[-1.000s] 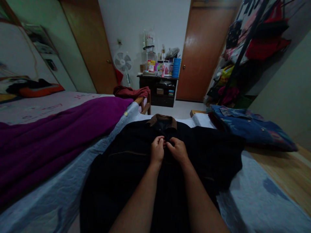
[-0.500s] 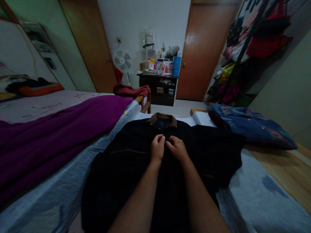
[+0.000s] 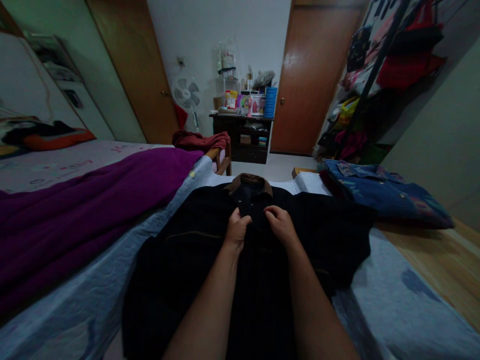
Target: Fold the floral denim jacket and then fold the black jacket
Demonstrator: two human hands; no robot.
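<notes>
The black jacket lies spread front up on the pale blue mattress, its brown collar at the far end, standing open at the neck. 2 small shiny snaps show below the collar; a thin brown line crosses the chest.

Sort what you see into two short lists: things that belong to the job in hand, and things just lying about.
In the job:
- left hand and right hand, at the jacket's front
- dark jacket
- its brown collar

Lying about, it seems:
- purple blanket
- folded denim garment
- red cloth
</notes>
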